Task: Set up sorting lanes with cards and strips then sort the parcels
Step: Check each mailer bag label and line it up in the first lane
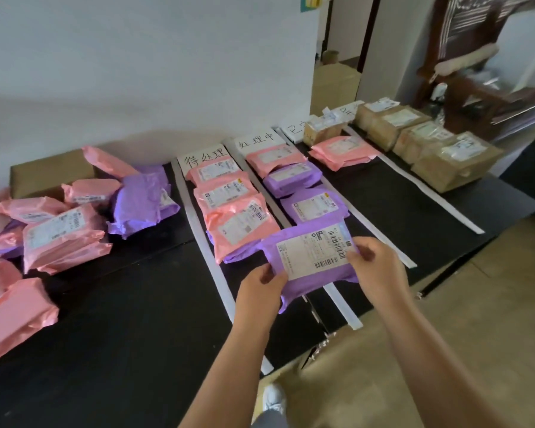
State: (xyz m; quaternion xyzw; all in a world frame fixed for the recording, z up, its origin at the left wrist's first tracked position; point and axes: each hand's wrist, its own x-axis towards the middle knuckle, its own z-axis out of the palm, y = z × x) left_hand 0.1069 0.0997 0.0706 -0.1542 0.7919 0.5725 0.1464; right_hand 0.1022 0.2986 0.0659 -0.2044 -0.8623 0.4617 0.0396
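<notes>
I hold a purple parcel (309, 261) with a white label over the near end of the second lane. My left hand (260, 288) grips its near left edge and my right hand (377, 267) grips its right edge. White strips (198, 230) divide the black table (121, 319) into lanes, each headed by a handwritten card (204, 159). The first lane holds pink parcels (229, 196), the second a pink parcel and purple parcels (312, 205), the third a pink parcel (340, 149) and a small box, the fourth brown boxes (451, 162).
A heap of unsorted pink and purple parcels (74, 223) lies at the table's left, with a flat cardboard box (50, 174) behind it. A white wall stands behind the table. Dark wooden furniture (476, 88) rises at the right. The tan floor (476, 319) lies beyond the table's near right edge.
</notes>
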